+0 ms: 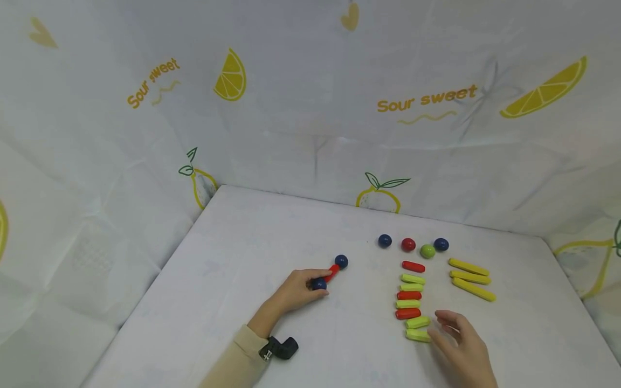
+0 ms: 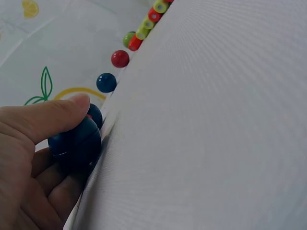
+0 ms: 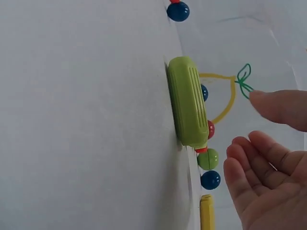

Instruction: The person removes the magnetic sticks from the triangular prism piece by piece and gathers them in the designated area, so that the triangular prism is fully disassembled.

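Observation:
My left hand [image 1: 293, 293] grips the near blue ball [image 1: 318, 284] of a small dumbbell-shaped piece, thumb on one side and fingers curled on the other. A short red rod [image 1: 332, 273] links that ball to a second blue ball [image 1: 342, 262] farther out. Seen from the left wrist, the gripped blue ball [image 2: 79, 143] hides most of the rod. Beside the near end of a column of short rods hovers my right hand [image 1: 461, 342], fingers loosely bent around nothing. Closest to it lies a light green rod [image 1: 418, 335], large in the right wrist view.
Red and light green short rods, such as one red rod [image 1: 413, 267], form the column right of centre. Behind it sit loose balls: blue [image 1: 385, 241], red [image 1: 408, 244], green [image 1: 427, 251] and blue [image 1: 441, 244]. Long yellow rods [image 1: 469, 277] lie to the right. A printed cloth [image 1: 310, 108] hangs behind.

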Motion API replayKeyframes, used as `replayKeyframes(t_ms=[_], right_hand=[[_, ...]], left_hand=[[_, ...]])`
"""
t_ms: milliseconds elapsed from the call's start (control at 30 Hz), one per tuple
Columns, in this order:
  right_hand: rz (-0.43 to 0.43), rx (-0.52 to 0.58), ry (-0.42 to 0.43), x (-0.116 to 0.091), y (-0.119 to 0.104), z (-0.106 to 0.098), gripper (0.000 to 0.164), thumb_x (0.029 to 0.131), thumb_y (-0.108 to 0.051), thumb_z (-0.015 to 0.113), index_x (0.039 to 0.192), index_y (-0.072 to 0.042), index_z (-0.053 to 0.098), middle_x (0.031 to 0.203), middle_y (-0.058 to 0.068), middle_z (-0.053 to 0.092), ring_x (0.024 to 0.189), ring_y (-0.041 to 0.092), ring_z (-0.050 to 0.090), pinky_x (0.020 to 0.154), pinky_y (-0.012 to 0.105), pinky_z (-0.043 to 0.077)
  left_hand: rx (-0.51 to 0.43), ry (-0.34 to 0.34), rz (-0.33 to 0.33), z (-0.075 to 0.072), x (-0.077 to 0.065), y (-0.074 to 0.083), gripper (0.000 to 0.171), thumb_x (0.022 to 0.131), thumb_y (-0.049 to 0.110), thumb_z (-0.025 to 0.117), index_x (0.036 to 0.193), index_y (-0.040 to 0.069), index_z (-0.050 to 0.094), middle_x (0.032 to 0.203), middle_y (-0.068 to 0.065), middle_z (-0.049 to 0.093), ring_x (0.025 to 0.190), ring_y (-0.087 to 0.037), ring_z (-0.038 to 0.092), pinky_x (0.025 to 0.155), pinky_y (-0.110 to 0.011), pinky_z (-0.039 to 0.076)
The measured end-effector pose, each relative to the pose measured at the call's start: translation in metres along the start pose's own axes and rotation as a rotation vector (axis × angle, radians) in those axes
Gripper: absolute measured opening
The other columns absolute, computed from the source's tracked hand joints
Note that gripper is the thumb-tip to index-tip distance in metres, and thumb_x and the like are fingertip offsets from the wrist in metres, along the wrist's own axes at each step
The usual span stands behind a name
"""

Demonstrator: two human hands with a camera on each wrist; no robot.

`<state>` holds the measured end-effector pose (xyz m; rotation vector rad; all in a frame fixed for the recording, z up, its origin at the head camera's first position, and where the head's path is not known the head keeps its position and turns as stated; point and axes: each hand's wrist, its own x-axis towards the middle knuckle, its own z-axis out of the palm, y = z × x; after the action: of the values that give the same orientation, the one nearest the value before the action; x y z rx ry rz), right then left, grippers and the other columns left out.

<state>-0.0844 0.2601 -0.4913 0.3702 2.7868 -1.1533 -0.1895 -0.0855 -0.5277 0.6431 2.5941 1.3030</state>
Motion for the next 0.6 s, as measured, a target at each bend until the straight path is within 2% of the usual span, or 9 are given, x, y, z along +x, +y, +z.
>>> replayKeyframes(t_ms=[100, 200, 333, 433, 600], right_hand=[[-0.059, 0.023, 0.03, 0.002, -0.009, -0.002, 0.054, 0.09, -0.027, 0.066, 0.131, 0.0, 0.043, 0.13, 0.019, 0.052, 0.12, 0.031, 0.049, 0.081, 0.0, 0.041], [-0.132, 0.029, 0.049, 0.007, -0.022, 0.0, 0.052, 0.09, -0.032, 0.065, 0.129, -0.003, 0.047, 0.127, 0.016, 0.056, 0.117, 0.029, 0.052, 0.08, -0.004, 0.036], [-0.212, 0.081, -0.005, 0.015, -0.043, 0.008, 0.048, 0.089, -0.031, 0.066, 0.128, -0.005, 0.05, 0.127, 0.013, 0.058, 0.117, 0.028, 0.054, 0.09, 0.015, 0.049], [-0.248, 0.157, -0.087, 0.025, -0.058, 0.019, 0.046, 0.089, -0.024, 0.068, 0.128, -0.006, 0.051, 0.129, 0.013, 0.058, 0.12, 0.028, 0.055, 0.094, 0.031, 0.05], [-0.288, 0.293, -0.226, 0.042, -0.077, 0.043, 0.049, 0.087, -0.017, 0.069, 0.131, -0.005, 0.051, 0.134, 0.015, 0.054, 0.126, 0.03, 0.05, 0.098, 0.034, 0.046]], left_hand=[[0.006, -0.008, 0.031, 0.0, -0.001, 0.001, 0.043, 0.085, 0.028, 0.072, 0.126, 0.022, 0.062, 0.129, -0.002, 0.061, 0.116, -0.016, 0.058, 0.097, -0.034, 0.048], [0.007, -0.02, 0.065, -0.001, -0.001, 0.001, 0.041, 0.086, 0.024, 0.071, 0.126, 0.022, 0.063, 0.128, -0.002, 0.062, 0.119, -0.018, 0.057, 0.1, -0.035, 0.047], [0.019, -0.032, 0.102, -0.001, -0.001, 0.0, 0.039, 0.086, 0.02, 0.069, 0.125, 0.022, 0.063, 0.127, -0.001, 0.063, 0.119, -0.018, 0.057, 0.101, -0.034, 0.046], [0.024, -0.035, 0.108, -0.001, -0.001, -0.001, 0.04, 0.087, 0.017, 0.068, 0.125, 0.023, 0.063, 0.126, -0.001, 0.063, 0.119, -0.017, 0.057, 0.101, -0.034, 0.046], [0.018, -0.042, 0.111, -0.001, -0.001, 0.0, 0.04, 0.087, 0.013, 0.066, 0.126, 0.021, 0.062, 0.126, -0.001, 0.063, 0.12, -0.019, 0.056, 0.102, -0.036, 0.045]])
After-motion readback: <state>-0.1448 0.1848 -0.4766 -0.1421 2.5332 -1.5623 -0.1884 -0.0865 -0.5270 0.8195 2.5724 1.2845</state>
